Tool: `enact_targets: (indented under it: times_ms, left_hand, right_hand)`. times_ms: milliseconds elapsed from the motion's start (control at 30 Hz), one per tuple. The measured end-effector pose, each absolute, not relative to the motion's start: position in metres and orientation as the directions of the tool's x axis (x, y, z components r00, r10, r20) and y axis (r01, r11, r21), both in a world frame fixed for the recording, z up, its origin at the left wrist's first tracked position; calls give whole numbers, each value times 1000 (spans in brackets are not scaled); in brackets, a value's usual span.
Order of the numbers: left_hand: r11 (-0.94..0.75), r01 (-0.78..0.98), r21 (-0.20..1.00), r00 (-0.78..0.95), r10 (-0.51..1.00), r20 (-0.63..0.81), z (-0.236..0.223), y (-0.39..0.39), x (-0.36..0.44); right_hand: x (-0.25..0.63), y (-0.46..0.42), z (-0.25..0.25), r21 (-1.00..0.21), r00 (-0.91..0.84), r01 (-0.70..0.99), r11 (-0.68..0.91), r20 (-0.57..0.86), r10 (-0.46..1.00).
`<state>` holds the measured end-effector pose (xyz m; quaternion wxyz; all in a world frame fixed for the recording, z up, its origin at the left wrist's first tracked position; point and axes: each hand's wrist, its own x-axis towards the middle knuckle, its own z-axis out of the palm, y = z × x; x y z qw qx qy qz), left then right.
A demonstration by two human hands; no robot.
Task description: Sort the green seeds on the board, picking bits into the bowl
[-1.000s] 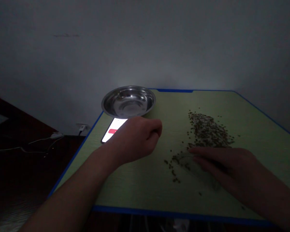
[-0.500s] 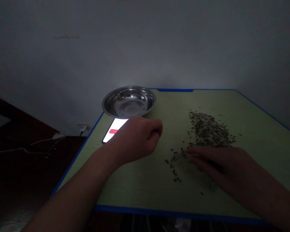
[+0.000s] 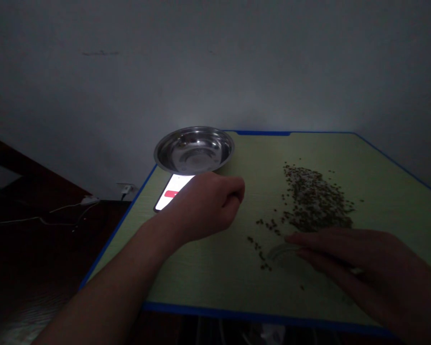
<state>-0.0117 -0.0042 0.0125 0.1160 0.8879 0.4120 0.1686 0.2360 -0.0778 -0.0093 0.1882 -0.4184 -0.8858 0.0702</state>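
Observation:
My left hand is closed over the table with its fingers curled; whatever they may hold is hidden. It overlaps a lit phone that shows a white screen with a red bar. My right hand pinches a clear, curved-rimmed object, perhaps a cup or dish, mostly covered by the hand. Just beyond the right hand lies a spread pile of small brown and pale grains. A few loose dark grains lie left of the clear object.
A shiny steel bowl stands at the table's back left corner, behind the phone. The pale green table has a blue edge and meets a grey wall. White cables and a plug are at the left.
My right hand has drawn back toward me and to the right with the clear object. The left hand stays closed in nearly the same place. The view has shifted slightly.

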Motion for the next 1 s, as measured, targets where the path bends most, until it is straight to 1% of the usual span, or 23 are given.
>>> enact_targets:
  times_ms: [167,233,333,433,800,900,1000]
  left_hand:
    - [-631,698,339,605,773,192,12,-4,-12]
    - [-632,699,336,606,772,192,12,-4,-12]
    - [-626,698,347,597,777,200,13,-4,-12]
    - [-622,697,358,587,781,213,13,-4,-12]
    - [-624,701,344,596,778,197,14,-5,-11]
    - [-622,701,349,593,780,200,14,-5,-12]
    - [-630,694,348,602,773,199,13,-5,-12]
  right_hand:
    - [230,-63,-6,-314,-502,746,587,314,806]
    - [224,-55,-3,-324,-512,741,588,295,807]
    - [216,-48,1,-309,-582,710,633,248,774]
    - [216,-51,5,-300,-617,683,666,251,746]
    - [223,-67,-7,-343,-625,650,678,266,734]
    - [230,-67,-6,-329,-619,672,663,242,747]
    - [238,-68,-5,-298,-571,716,632,271,775]
